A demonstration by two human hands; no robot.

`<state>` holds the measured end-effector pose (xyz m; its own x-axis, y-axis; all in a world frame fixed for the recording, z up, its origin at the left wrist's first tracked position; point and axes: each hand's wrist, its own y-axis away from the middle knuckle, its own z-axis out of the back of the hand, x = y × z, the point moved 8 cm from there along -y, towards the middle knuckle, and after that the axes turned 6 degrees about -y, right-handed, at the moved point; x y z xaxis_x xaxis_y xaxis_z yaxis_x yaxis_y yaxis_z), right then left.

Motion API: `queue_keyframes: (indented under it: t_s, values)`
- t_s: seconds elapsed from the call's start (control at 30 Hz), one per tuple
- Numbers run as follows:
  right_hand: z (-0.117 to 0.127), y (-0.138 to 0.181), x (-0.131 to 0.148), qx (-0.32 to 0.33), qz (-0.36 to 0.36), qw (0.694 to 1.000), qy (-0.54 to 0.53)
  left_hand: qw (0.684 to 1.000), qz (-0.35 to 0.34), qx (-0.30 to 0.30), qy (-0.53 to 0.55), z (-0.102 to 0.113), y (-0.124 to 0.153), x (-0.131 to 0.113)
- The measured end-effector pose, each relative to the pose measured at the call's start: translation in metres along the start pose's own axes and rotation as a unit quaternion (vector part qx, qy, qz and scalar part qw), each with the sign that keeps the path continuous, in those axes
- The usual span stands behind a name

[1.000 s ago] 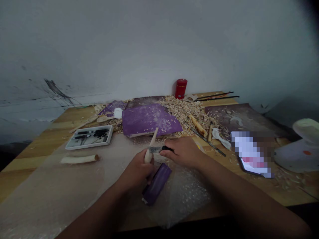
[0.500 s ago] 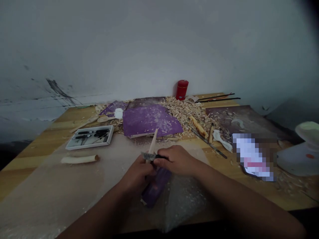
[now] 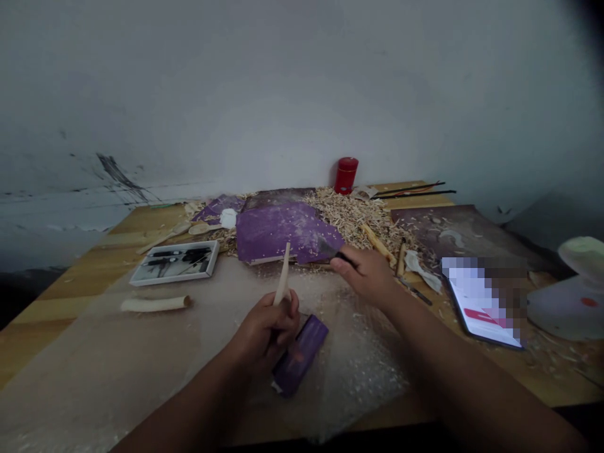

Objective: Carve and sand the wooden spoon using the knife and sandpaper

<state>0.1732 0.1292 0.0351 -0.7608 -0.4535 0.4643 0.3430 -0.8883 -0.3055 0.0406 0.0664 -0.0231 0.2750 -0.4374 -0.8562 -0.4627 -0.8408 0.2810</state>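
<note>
My left hand (image 3: 268,328) is closed around a pale, tapered wooden stick (image 3: 284,278), whose narrow end points up and away from me. My right hand (image 3: 370,277) grips a carving knife (image 3: 346,257) by its black handle, the short grey blade angled up and left over the purple sheet (image 3: 287,229). Between stick and blade there is a clear gap. Just under and right of my left hand lies a purple-wrapped block (image 3: 304,352) on the clear plastic sheet (image 3: 207,352). The lower end of the stick is hidden in my palm.
A white tray of tools (image 3: 210,267) and a short peeled branch (image 3: 153,304) lie left. Wood shavings (image 3: 372,217) heap toward the wall near a red canister (image 3: 346,175). A lit phone (image 3: 476,308) and a white object (image 3: 564,305) are at right.
My right hand has drawn the knife off the stick, moving right and away from me. My left hand still holds the stick, which stands more upright. More of the purple-wrapped block shows.
</note>
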Motion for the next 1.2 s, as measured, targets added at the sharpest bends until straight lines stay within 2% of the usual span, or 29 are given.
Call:
queue_keyframes:
  t_s: [0.13, 0.27, 0.37, 0.47, 0.6, 0.67, 0.73, 0.87, 0.97, 1.1, 1.2]
  values:
    - [-0.033, 0.009, 0.037, 0.114, 0.091, 0.988, -0.044, 0.995, 0.012, -0.056, -0.084, 0.002, -0.002, 0.001]
    - [-0.053, 0.016, 0.050, 0.186, 0.105, 0.975, -0.055, 0.983, 0.027, -0.074, -0.164, 0.002, 0.000, 0.001]
    - [-0.051, 0.016, 0.047, 0.183, 0.103, 0.977, -0.033, 0.974, 0.021, -0.079, -0.210, 0.007, 0.001, 0.001]
    - [-0.040, 0.011, 0.035, 0.148, 0.093, 0.984, 0.018, 0.976, 0.025, -0.081, -0.201, 0.010, 0.003, 0.001]
    - [-0.007, 0.000, -0.003, 0.053, -0.018, 0.994, 0.089, 0.989, 0.033, -0.061, -0.128, 0.003, 0.006, 0.000]
    - [0.001, -0.002, -0.010, 0.026, -0.041, 0.995, 0.084, 0.991, 0.034, -0.069, -0.108, 0.002, 0.006, -0.002]
    - [-0.005, -0.001, 0.000, 0.047, -0.018, 0.998, 0.046, 0.991, 0.034, -0.078, -0.103, 0.002, 0.005, -0.003]
    - [-0.036, 0.010, 0.039, 0.145, 0.081, 0.985, -0.035, 0.987, 0.034, -0.093, -0.124, 0.006, 0.001, -0.001]
    - [-0.048, 0.017, 0.051, 0.189, 0.106, 0.974, -0.066, 0.983, 0.022, -0.079, -0.163, 0.007, 0.000, 0.001]
    - [-0.046, 0.017, 0.051, 0.173, 0.113, 0.978, -0.028, 0.975, 0.002, -0.069, -0.209, 0.009, 0.001, -0.001]
    - [-0.040, 0.014, 0.045, 0.152, 0.122, 0.981, 0.012, 0.976, 0.008, -0.069, -0.204, 0.009, 0.003, -0.001]
